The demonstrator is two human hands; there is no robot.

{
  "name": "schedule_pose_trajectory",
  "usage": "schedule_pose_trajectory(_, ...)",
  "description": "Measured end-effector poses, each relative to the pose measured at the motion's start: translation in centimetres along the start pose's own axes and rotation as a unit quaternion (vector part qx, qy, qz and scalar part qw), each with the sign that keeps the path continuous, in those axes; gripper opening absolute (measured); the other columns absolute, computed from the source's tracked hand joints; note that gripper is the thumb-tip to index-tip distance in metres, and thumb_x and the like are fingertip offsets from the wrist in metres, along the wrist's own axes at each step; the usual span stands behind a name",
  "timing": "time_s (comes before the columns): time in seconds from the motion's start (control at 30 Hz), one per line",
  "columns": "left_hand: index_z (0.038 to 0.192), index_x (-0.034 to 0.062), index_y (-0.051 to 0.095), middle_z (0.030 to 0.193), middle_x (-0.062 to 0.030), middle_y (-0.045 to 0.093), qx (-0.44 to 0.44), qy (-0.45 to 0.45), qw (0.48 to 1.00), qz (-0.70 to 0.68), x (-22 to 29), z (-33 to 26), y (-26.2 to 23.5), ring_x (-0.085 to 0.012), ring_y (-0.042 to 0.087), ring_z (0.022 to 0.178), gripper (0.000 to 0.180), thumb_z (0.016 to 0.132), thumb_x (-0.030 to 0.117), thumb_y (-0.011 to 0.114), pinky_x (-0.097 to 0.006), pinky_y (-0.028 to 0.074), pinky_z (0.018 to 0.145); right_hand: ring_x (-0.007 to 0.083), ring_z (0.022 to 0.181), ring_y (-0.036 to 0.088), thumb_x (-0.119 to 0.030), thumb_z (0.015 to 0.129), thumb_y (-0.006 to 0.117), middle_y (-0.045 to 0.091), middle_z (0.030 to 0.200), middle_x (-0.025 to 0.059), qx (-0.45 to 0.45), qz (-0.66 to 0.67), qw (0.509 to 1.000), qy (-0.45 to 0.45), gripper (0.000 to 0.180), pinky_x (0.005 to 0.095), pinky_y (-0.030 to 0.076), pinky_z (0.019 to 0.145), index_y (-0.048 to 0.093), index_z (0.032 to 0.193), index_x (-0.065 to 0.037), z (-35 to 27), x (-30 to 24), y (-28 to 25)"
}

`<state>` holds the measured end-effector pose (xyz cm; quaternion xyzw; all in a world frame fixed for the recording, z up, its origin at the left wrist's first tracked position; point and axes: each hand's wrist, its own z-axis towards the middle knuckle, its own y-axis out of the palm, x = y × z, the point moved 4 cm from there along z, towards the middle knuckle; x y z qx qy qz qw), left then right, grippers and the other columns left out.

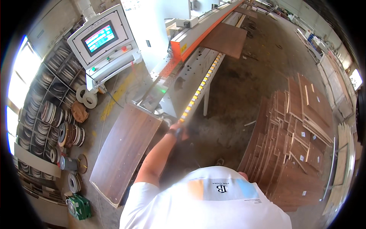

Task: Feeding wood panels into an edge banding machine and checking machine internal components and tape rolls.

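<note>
My left arm reaches forward, and my left hand (178, 128) is at the near end of a long rail (201, 87) set with yellow and white rollers. A hazy smear covers the hand, so its fingers and anything in them cannot be made out. A dark band (172, 131) circles the wrist. Close by on the left, a brown wood-grain panel (126, 149) lies beside the machine's near end. My right hand is out of sight; only a small patch of skin shows beside my white shirt (202, 202).
A long machine with an orange-edged beam (207, 28) runs away ahead, a brown board (225, 40) jutting from it. The control panel (102, 38) stands left. Rolls of edging strip (49, 114) fill the left rack. Stacked brown panels (282, 152) lie on the right.
</note>
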<state>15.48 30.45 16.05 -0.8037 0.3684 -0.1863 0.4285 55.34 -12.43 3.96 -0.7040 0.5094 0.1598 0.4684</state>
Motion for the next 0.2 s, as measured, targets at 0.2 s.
schedule_pose_trajectory(0.2, 0.14, 0.0207, 0.063, 0.159, -0.023, 0.041, -0.115, -0.051, 0.991, -0.04, 0.3, -4.7, -4.2, -0.0359, 0.054, 0.137, 0.064, 0.092, 0.061, 0.053, -0.037, 0.039, 0.117, 0.0316, 0.1, 0.072, -0.041, 0.09, 0.071, 0.076, 0.106, 0.0184, -0.024, 0.006, 0.999, 0.028, 0.042, 0.0425, 0.056, 0.088, 0.078, 0.107, -0.003, 1.0, -0.3, 0.3)
